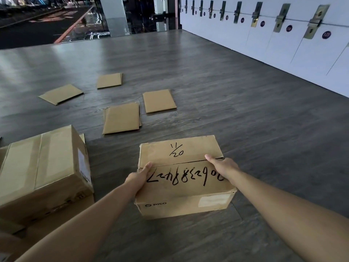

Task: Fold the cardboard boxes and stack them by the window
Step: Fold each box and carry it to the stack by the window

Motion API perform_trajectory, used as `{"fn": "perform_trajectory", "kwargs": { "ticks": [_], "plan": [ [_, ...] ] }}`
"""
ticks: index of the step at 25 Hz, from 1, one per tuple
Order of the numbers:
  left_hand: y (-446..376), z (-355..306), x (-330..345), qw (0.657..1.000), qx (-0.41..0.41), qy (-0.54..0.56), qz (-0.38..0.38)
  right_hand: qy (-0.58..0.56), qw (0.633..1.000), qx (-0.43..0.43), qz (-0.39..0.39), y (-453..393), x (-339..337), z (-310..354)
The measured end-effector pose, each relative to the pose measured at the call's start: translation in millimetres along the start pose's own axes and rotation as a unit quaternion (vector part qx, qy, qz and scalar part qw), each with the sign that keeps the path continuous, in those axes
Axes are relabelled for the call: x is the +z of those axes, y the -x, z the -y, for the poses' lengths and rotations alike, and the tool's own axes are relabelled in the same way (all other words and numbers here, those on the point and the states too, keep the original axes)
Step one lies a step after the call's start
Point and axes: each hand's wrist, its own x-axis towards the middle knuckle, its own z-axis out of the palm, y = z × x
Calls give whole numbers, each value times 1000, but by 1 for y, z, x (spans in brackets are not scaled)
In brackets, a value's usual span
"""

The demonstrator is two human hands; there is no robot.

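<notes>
A brown cardboard box with black handwriting on its top flaps and a PICO logo on its front is held just above the floor. My left hand grips its left side with the thumb on the near flap. My right hand grips the right side, thumb at the seam between the two closed flaps. Several flattened cardboard pieces lie on the floor beyond it, such as one in the middle and one to its right. A larger closed cardboard box sits at the left on top of other cardboard.
Grey wood-look floor stretches ahead. A white wall of numbered lockers runs along the right. A glass window wall with a pillar is at the far end, dark outside.
</notes>
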Motion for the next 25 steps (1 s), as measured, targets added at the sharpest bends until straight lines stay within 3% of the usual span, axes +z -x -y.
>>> {"fn": "perform_trajectory", "kwargs": {
  "ticks": [7, 15, 19, 25],
  "plan": [
    [-2, -10, 5, 999, 26, 36, -15, -31, 999, -13, -26, 4, -4, 1],
    [-9, -80, -14, 988, 108, 103, -27, -84, 989, -88, -88, -15, -43, 57],
    [29, -147, -17, 981, 141, 131, -7, -107, 983, -90, -115, -1, -104, 91],
    [184, -284, -19, 981, 170, 78, 39, -172, 968, -87, -158, 99, -282, 133]
  ]
}}
